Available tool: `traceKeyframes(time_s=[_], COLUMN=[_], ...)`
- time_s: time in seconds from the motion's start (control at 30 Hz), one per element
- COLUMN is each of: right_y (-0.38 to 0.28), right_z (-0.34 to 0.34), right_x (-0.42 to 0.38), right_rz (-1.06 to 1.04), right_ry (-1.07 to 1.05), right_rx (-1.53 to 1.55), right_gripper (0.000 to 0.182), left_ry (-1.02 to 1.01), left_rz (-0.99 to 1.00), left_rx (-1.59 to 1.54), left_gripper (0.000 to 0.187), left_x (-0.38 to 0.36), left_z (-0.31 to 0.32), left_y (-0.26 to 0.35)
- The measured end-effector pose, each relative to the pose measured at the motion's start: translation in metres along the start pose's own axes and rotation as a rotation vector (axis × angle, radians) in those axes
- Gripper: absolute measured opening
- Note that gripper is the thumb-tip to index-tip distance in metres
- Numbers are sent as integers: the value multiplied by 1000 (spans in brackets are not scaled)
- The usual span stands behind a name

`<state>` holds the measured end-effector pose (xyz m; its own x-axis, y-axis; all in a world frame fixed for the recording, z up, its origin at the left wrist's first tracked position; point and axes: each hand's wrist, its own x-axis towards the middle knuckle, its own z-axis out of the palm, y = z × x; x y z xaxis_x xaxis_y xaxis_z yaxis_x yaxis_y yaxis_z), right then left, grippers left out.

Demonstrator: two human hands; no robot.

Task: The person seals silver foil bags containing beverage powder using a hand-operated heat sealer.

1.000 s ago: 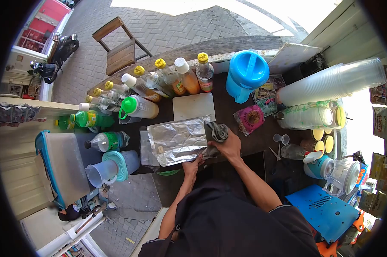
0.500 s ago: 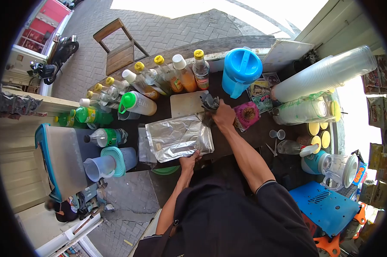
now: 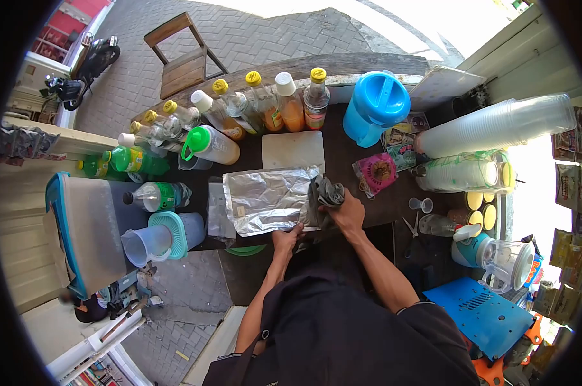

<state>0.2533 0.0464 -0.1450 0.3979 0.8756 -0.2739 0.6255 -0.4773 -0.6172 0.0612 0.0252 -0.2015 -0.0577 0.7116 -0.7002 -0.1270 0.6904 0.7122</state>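
Note:
A flat silver foil packet (image 3: 265,198) lies on the dark tabletop in front of me. My left hand (image 3: 286,239) grips its near edge, thumb on top. In my right hand (image 3: 347,213) is a crumpled grey cloth (image 3: 326,192), pressed at the packet's right edge. Beyond the packet lies a whitish board (image 3: 293,149), and a clear plastic bag (image 3: 219,209) sits against its left side. To the right of the cloth is a pink packet (image 3: 375,174).
Bottles with yellow and white caps (image 3: 316,96) line the far edge. A blue pitcher (image 3: 376,106) and stacked clear cups (image 3: 497,128) stand right of them. Scissors (image 3: 410,226) lie at right. A large plastic container (image 3: 101,225) is at left; a wooden chair (image 3: 183,67) stands beyond.
My right hand has moved toward me with the grey cloth, from the packet's far right corner down along its right side. My left hand still holds the near edge. The view has shifted slightly.

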Motion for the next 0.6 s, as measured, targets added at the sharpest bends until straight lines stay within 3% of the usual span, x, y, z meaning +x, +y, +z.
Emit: traceKeyframes(time_s=[0.23,0.33,0.47,0.6], right_y=[-34,-45,-42,-26], right_z=[-3,-1,-1,-6], right_x=[79,95,80,41], right_rz=[-63,2,26,112], right_ry=[42,23,48,-58], right_rx=[-160,-185,-200,-245], right_gripper=[52,56,59,61], left_ry=[-11,-1,45,37], left_rz=[-80,-76,-101,-61], left_rx=[-50,-78,-201,-233], left_gripper=[30,30,38,38], left_x=[-1,-1,-4,-2], left_z=[3,6,12,12], left_y=[7,7,5,-1])
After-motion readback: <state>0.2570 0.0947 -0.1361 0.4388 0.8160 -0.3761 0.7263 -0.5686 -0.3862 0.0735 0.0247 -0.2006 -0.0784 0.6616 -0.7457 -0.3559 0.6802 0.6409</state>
